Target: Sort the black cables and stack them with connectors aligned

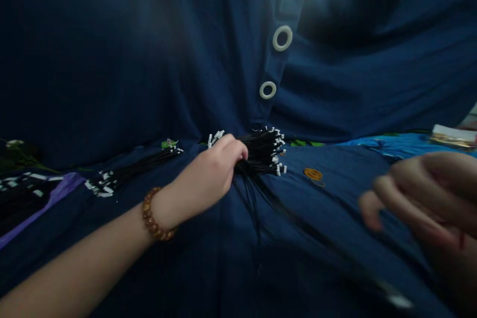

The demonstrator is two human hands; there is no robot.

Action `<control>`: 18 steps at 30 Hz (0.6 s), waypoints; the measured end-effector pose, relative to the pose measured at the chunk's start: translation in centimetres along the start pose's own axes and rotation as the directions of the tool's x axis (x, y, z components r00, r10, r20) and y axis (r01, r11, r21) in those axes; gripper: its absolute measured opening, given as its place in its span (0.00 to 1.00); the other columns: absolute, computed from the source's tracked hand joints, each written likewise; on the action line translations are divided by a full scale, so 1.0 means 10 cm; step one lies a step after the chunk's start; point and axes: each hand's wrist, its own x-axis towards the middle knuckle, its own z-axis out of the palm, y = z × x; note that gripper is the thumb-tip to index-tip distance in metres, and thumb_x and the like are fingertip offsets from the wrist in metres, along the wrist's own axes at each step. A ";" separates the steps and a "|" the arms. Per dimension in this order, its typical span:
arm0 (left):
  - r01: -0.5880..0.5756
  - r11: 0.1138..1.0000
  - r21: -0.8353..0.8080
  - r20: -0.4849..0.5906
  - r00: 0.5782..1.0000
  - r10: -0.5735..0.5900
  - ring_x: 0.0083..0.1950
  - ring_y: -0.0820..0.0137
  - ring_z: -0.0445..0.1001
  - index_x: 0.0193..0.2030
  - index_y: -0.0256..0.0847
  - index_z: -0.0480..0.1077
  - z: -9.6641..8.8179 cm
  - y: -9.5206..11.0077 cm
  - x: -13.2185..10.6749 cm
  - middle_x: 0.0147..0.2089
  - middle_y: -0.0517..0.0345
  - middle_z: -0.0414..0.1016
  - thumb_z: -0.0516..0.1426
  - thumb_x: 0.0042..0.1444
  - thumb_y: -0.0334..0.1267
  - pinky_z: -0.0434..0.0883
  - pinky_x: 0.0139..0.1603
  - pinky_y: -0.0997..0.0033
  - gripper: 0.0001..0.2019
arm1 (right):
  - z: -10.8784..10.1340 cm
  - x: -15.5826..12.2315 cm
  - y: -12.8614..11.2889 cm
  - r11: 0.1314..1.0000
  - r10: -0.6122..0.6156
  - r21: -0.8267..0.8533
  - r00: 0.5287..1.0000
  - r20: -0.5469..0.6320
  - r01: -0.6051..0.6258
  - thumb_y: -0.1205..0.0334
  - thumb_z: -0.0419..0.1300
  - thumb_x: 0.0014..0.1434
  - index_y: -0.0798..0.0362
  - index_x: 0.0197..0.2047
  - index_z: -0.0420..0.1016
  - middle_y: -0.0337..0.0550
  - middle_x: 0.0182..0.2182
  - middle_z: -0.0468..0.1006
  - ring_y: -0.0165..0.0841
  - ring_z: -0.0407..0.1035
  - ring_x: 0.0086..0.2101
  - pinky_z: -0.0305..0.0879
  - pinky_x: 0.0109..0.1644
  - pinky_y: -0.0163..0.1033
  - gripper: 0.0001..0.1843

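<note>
My left hand (pixel 214 171), with a brown bead bracelet (pixel 154 216) at the wrist, is closed around a bundle of thin black cords with white end tags (pixel 266 154) lying on dark blue cloth (pixel 112 59). The cords' loose ends trail toward me over the cloth. My right hand (pixel 425 198) hovers at the right edge, blurred by motion, fingers curled; a thin black cord (pixel 335 251) with a white tag (pixel 400 301) stretches below it, and I cannot tell whether the hand holds it.
A second bundle of black cords with white tags (pixel 122 176) lies to the left, and more tagged cords (pixel 22 181) at the far left. The blue cloth has white ring eyelets (pixel 282 38). A small orange disc (pixel 313 174) lies on the cloth. A white flat object (pixel 452 135) sits at the right.
</note>
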 end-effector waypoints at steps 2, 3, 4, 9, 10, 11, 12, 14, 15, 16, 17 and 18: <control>-0.171 0.964 0.204 -0.054 0.981 0.186 0.41 0.73 0.62 0.41 0.35 0.63 -0.21 0.10 0.11 0.42 0.53 0.62 0.41 0.57 0.25 0.63 0.46 0.72 0.12 | 0.02 0.03 -0.02 0.998 0.054 0.025 0.992 0.116 -0.057 0.32 0.33 0.45 0.56 0.24 0.76 0.36 0.22 0.69 0.38 0.68 0.42 0.58 0.38 0.48 0.41; -0.251 0.929 0.273 0.006 0.966 0.259 0.40 0.73 0.62 0.41 0.35 0.64 -0.26 0.19 0.16 0.41 0.53 0.61 0.41 0.57 0.25 0.63 0.44 0.72 0.13 | 0.12 0.05 -0.02 0.996 0.081 0.026 0.972 0.219 -0.089 0.37 0.52 0.44 0.50 0.37 0.76 0.36 0.30 0.74 0.38 0.67 0.46 0.56 0.46 0.49 0.28; -0.321 0.886 0.333 0.065 0.946 0.318 0.39 0.72 0.62 0.41 0.35 0.64 -0.27 0.29 0.20 0.40 0.52 0.61 0.40 0.58 0.27 0.64 0.43 0.72 0.14 | 0.26 0.07 0.00 0.996 0.061 0.043 0.965 0.256 -0.075 0.48 0.64 0.39 0.48 0.46 0.72 0.39 0.42 0.73 0.37 0.64 0.50 0.54 0.52 0.46 0.29; -0.394 0.794 0.462 -0.010 0.893 0.449 0.37 0.72 0.62 0.38 0.36 0.66 -0.23 0.62 0.29 0.38 0.52 0.61 0.38 0.60 0.29 0.63 0.39 0.74 0.16 | 1.00 -0.01 0.39 0.931 0.191 0.173 0.832 0.521 -0.322 0.59 0.61 0.52 0.57 0.39 0.69 0.40 0.28 0.73 0.30 0.70 0.35 0.64 0.48 0.42 0.13; -0.339 0.813 0.474 -0.116 0.891 0.439 0.38 0.72 0.62 0.38 0.36 0.65 -0.25 0.60 0.29 0.37 0.53 0.61 0.38 0.60 0.28 0.63 0.41 0.74 0.16 | 1.06 -0.06 0.48 0.901 0.218 0.186 0.780 0.586 -0.391 0.54 0.56 0.56 0.58 0.38 0.68 0.35 0.19 0.66 0.30 0.69 0.27 0.68 0.40 0.42 0.14; -0.275 0.836 0.475 -0.234 0.876 0.421 0.39 0.72 0.62 0.38 0.37 0.65 -0.28 0.54 0.28 0.37 0.53 0.61 0.38 0.59 0.28 0.63 0.43 0.74 0.15 | 1.07 -0.11 0.55 0.869 0.246 0.198 0.742 0.623 -0.453 0.52 0.55 0.57 0.58 0.36 0.66 0.31 0.16 0.61 0.25 0.63 0.20 0.69 0.32 0.39 0.15; -0.212 0.859 0.466 -0.335 0.856 0.393 0.40 0.72 0.62 0.38 0.37 0.64 -0.31 0.46 0.28 0.37 0.53 0.61 0.38 0.59 0.28 0.63 0.45 0.73 0.14 | 1.05 -0.16 0.61 0.838 0.272 0.198 0.703 0.657 -0.509 0.52 0.54 0.58 0.58 0.37 0.66 0.29 0.15 0.57 0.23 0.57 0.16 0.67 0.25 0.34 0.16; -0.086 0.898 0.432 -0.439 0.850 0.292 0.41 0.72 0.62 0.38 0.37 0.63 -0.34 0.24 0.28 0.36 0.53 0.62 0.40 0.58 0.27 0.62 0.47 0.72 0.12 | 0.95 -0.24 0.66 0.771 0.341 0.178 0.633 0.695 -0.611 0.53 0.54 0.58 0.57 0.39 0.64 0.28 0.16 0.54 0.20 0.51 0.15 0.61 0.19 0.29 0.15; -0.012 0.915 0.402 -0.444 0.872 0.207 0.41 0.72 0.62 0.37 0.36 0.63 -0.33 0.11 0.27 0.37 0.53 0.62 0.41 0.58 0.28 0.62 0.47 0.72 0.11 | 0.88 -0.26 0.66 0.737 0.384 0.162 0.603 0.699 -0.657 0.54 0.54 0.58 0.57 0.40 0.63 0.28 0.16 0.54 0.20 0.50 0.15 0.58 0.17 0.27 0.14; 0.070 0.929 0.364 -0.418 0.904 0.096 0.41 0.72 0.63 0.38 0.36 0.63 -0.30 -0.02 0.27 0.39 0.52 0.63 0.41 0.58 0.29 0.62 0.46 0.72 0.11 | 0.80 -0.28 0.66 0.703 0.428 0.150 0.582 0.691 -0.695 0.54 0.53 0.59 0.56 0.41 0.62 0.27 0.16 0.54 0.20 0.49 0.15 0.56 0.17 0.26 0.14; 0.146 0.937 0.318 -0.379 0.925 -0.016 0.41 0.71 0.63 0.39 0.36 0.63 -0.24 -0.16 0.25 0.40 0.52 0.63 0.41 0.59 0.30 0.62 0.46 0.71 0.11 | 0.72 -0.28 0.65 0.672 0.473 0.142 0.568 0.673 -0.727 0.55 0.52 0.60 0.56 0.42 0.62 0.27 0.16 0.53 0.19 0.48 0.14 0.54 0.16 0.25 0.13; 0.223 0.938 0.266 -0.299 0.944 -0.140 0.43 0.70 0.63 0.40 0.36 0.63 -0.16 -0.28 0.22 0.42 0.51 0.64 0.40 0.60 0.32 0.61 0.48 0.69 0.13 | 0.64 -0.27 0.65 0.644 0.517 0.135 0.558 0.649 -0.753 0.55 0.51 0.61 0.55 0.41 0.61 0.27 0.17 0.53 0.18 0.46 0.14 0.50 0.15 0.24 0.12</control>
